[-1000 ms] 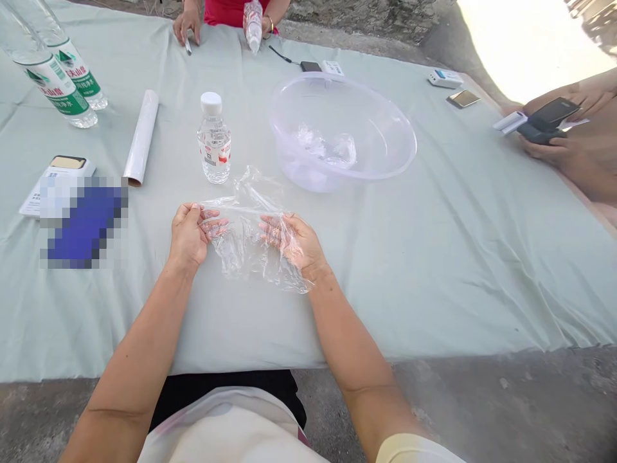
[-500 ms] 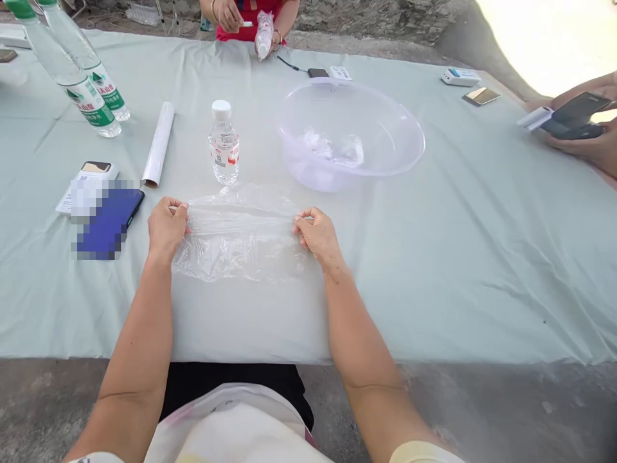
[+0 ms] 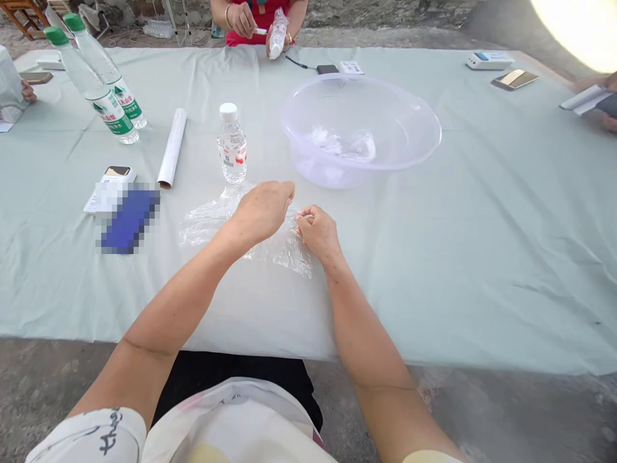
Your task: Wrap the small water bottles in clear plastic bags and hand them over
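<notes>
A thin, crumpled sheet of clear plastic film (image 3: 207, 222) lies on the cloth in front of me. My right hand (image 3: 318, 235) pinches its right end between thumb and fingers. Just left of that, my left hand (image 3: 265, 209) is over the film with its fingers curled together. Its fingertips face away, so whatever they may hold is hidden. Behind the film a small clear bottle (image 3: 232, 151) with a white cap stands upright. A white roll (image 3: 172, 148) lies to its left.
A translucent lilac basin (image 3: 419, 145) at centre right holds crumpled clear plastic. Two green-capped bottles (image 3: 113, 112), a white device (image 3: 103, 193) and a blurred blue phone (image 3: 130, 222) are on the left. Across the table a person (image 3: 265, 22) holds a wrapped bottle. Another phone (image 3: 515, 79) lies far right.
My left hand has left the film's left end and moved right, close to my right hand. The film's left side now lies loose and bunched. My right hand has stayed at its end.
</notes>
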Tool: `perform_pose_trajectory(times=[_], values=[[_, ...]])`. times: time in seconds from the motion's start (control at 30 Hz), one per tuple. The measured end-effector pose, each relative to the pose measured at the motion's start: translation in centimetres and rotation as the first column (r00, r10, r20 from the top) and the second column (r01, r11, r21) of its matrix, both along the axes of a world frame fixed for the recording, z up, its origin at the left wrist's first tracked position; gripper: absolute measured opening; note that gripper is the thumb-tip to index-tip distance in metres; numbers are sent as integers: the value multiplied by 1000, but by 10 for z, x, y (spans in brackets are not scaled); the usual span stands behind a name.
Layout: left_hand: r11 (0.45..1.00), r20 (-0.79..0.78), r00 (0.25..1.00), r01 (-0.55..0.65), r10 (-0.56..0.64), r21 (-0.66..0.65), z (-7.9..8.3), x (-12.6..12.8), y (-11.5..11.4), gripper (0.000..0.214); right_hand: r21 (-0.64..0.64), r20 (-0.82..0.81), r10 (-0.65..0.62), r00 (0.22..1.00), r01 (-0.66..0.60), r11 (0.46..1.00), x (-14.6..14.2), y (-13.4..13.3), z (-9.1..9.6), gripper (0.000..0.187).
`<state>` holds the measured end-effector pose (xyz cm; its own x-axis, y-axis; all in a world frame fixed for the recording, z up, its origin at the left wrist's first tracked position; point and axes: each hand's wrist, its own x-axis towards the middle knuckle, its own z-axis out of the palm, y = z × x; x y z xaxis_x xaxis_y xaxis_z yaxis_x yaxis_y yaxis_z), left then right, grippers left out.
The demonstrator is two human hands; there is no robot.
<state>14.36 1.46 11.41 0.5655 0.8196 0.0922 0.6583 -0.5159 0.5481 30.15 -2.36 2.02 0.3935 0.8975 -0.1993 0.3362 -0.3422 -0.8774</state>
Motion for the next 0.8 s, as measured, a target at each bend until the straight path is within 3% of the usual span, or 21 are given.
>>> perform_pose_trajectory(times=[0.07, 0.17, 0.23, 0.4, 0.53, 0.63, 0.73, 0.8], values=[[997, -171, 982, -82, 82, 8, -33, 3, 12, 23, 11, 3, -5, 1000, 5, 1000, 2, 0, -2, 6], [987, -187, 972, -123, 141, 105, -75, -19, 14, 31, 28, -8, -2, 1000, 2, 1000, 6, 2, -5, 5], [975, -199, 963, -148, 180, 165, -91, -42, 7, 29, 26, -6, 3, 1000, -3, 1000, 7, 3, -6, 3], [962, -294, 925, -186, 240, 199, -92, -81, -7, 53, -9, 4, -8, 1000, 8, 1000, 6, 1, 0, 3], [962, -420, 865, -244, 274, 125, -84, -98, -6, 86, -49, 51, 10, 999, -7, 999, 5, 1, 4, 6], [955, -465, 837, -286, 288, 75, -84, -111, -4, 99, -72, 96, 28, 995, -22, 997, 9, 0, 1, 9], [953, -446, 846, -295, 292, 65, -91, -119, -3, 110, -105, 211, -4, 977, 26, 994, 13, -2, 2, 13], [956, -427, 859, -287, 284, 60, -95, -120, -3, 115, -34, 340, -84, 937, 101, 994, 11, -1, 11, 16]])
